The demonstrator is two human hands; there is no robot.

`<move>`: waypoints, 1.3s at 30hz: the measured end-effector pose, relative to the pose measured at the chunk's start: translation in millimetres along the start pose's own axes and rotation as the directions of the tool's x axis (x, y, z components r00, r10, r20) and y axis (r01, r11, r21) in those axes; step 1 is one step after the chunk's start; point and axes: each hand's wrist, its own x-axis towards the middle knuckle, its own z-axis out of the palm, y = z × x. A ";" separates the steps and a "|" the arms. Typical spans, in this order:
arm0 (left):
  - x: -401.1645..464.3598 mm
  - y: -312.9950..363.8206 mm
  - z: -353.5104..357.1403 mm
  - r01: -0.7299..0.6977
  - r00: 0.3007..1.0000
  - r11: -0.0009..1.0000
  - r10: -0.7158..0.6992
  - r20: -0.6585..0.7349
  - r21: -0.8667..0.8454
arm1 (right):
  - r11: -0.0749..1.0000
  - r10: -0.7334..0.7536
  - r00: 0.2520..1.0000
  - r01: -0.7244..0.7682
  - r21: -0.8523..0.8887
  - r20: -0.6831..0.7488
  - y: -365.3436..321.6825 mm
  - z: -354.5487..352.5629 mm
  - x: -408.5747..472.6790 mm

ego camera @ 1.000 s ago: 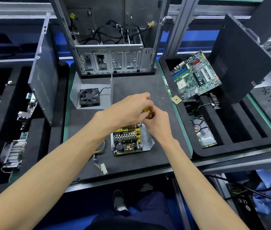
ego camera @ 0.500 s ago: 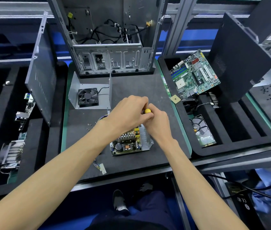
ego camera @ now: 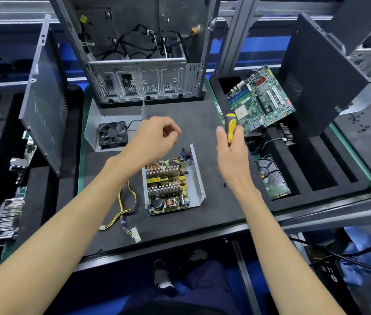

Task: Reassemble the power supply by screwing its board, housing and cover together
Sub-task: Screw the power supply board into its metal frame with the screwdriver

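Note:
The power supply board [ego camera: 165, 186], with heat sinks and yellow parts, sits inside its grey metal housing [ego camera: 197, 176] on the dark mat, its top uncovered. Its cable bundle [ego camera: 126, 206] trails to the left. The grey cover with a black fan [ego camera: 112, 133] lies behind, at the left. My right hand [ego camera: 231, 153] hovers right of the housing, gripping a yellow and black screwdriver [ego camera: 231, 127] by its handle. My left hand [ego camera: 155, 139] hangs above the housing's far end with fingers loosely curled and nothing visible in them.
An open computer case [ego camera: 139, 64] stands at the back of the mat. A motherboard [ego camera: 260, 101] leans in the black foam tray at right, above a hard drive [ego camera: 273, 178]. A side panel [ego camera: 43, 98] stands at left. A few small screws [ego camera: 224, 184] lie on the mat.
Both hands were together over the housing on the screwdriver. They have come apart: the right hand lifted the screwdriver off to the right, the left hand drew back left, uncovering the board.

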 end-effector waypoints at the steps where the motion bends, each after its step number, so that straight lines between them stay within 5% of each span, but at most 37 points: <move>1: 0.1 -7.5 6.4 0.015 0.999 0.999 -0.017 0.031 0.047 | 0.996 0.050 0.999 -0.049 -0.077 0.007 9.8 -0.3 -1.1; 5: 1.0 -33.6 33.6 0.046 0.993 0.988 -0.060 0.098 0.146 | 0.911 0.262 0.963 -0.225 -0.346 0.062 56.2 4.3 -10.0; 13: 22.5 -50.8 77.5 -0.026 0.994 0.876 -0.031 0.108 0.482 | 0.755 0.245 0.964 -0.125 -0.644 0.100 84.0 12.3 -16.0; 15: 26.6 -53.4 82.7 -0.035 0.995 0.890 -0.014 0.104 0.454 | 0.781 0.165 0.985 -0.098 -0.617 0.053 80.5 12.8 -17.8; 19: 27.5 -58.0 86.3 -0.052 0.995 0.927 0.018 0.095 0.372 | 0.954 0.164 0.982 -0.135 -0.268 0.089 65.3 15.9 -20.9; 23: 21.4 -63.1 82.1 -0.049 0.994 0.964 0.022 0.106 0.261 | 0.938 0.207 0.943 -0.116 -0.325 0.261 63.4 21.3 -22.1; 29: 14.1 -61.5 82.8 -0.163 0.981 0.933 0.119 0.154 0.321 | 0.948 0.236 0.944 -0.171 -0.268 0.232 64.9 18.1 -21.5; 39: 21.3 -55.5 89.6 -0.141 0.988 0.914 0.109 0.106 0.381 | 0.960 0.222 0.950 -0.173 -0.222 0.222 63.2 14.3 -23.0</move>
